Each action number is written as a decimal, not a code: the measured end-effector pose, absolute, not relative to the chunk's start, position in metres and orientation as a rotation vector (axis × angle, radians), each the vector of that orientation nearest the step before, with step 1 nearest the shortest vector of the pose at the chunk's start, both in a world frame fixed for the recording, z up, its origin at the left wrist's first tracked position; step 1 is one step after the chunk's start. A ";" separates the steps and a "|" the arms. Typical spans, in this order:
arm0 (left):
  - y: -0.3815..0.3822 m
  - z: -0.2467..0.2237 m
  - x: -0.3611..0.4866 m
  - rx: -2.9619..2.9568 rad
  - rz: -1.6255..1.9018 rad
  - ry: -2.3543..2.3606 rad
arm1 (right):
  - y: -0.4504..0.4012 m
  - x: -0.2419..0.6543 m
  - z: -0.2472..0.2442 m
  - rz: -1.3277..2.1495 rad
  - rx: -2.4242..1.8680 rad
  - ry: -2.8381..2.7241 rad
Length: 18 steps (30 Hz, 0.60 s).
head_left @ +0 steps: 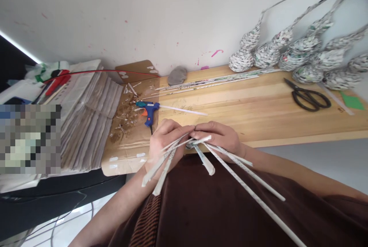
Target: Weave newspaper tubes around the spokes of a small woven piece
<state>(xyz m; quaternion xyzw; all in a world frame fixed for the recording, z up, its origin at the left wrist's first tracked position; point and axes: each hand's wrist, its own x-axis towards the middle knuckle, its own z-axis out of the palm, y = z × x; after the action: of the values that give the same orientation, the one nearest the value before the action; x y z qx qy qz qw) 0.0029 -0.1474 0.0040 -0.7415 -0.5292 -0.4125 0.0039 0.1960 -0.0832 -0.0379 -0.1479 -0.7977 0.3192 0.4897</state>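
Rolled paper strips (244,185) fan out toward me from a small gathered centre between my hands, at the table's front edge. My left hand (168,143) is closed on the left side of the bundle, with two short strips hanging over it. On the right side, my right hand (220,138) pinches the same bundle, its fingertips meeting those of my left hand. One long strip runs down to the lower right over the dark brown clothing. The fingers partly hide the centre of the bundle.
A blue glue gun (150,112) lies on cardboard (126,155) beside stacked newspapers (92,124). Long paper rolls (207,82) and a grey stone-like lump (177,76) lie on the wooden table (258,124). Black scissors (309,97) and several woven gourd shapes (267,55) are at the right.
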 end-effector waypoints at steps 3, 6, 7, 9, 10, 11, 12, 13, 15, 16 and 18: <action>-0.144 0.006 0.001 -2.363 -1.303 -1.632 | -0.084 0.197 -0.037 0.829 -0.405 -1.868; -0.142 0.007 -0.002 -2.447 -1.280 -1.627 | -0.085 0.198 -0.032 0.910 -0.473 -1.857; -0.142 0.007 -0.003 -2.488 -1.261 -1.615 | -0.086 0.198 -0.030 0.954 -0.491 -1.860; -0.141 0.008 -0.005 -2.562 -1.211 -1.574 | -0.087 0.196 -0.027 1.077 -0.574 -1.787; -0.140 0.009 -0.006 -2.596 -1.177 -1.552 | -0.088 0.194 -0.026 1.156 -0.631 -1.712; -0.140 0.011 -0.006 -2.625 -1.142 -1.525 | -0.088 0.192 -0.026 1.242 -0.678 -1.624; -0.140 0.013 -0.006 -2.655 -1.100 -1.497 | -0.088 0.189 -0.026 1.325 -0.704 -1.535; -0.140 0.015 -0.006 -2.687 -1.049 -1.480 | -0.087 0.187 -0.027 1.402 -0.710 -1.464; -0.140 0.019 -0.003 -2.729 -0.963 -1.469 | -0.084 0.183 -0.030 1.533 -0.705 -1.380; -0.141 0.020 -0.001 -2.727 -0.942 -1.502 | -0.082 0.182 -0.032 1.579 -0.708 -1.349; -0.141 0.020 0.003 -2.629 -1.038 -1.547 | -0.078 0.182 -0.036 1.612 -0.737 -1.284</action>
<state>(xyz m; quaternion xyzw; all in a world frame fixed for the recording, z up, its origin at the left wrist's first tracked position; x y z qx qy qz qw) 0.0027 -0.1413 0.0203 -0.8153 -0.4796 -0.3220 -0.0404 0.1818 -0.0784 -0.0358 -0.2993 -0.5212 0.6545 0.4586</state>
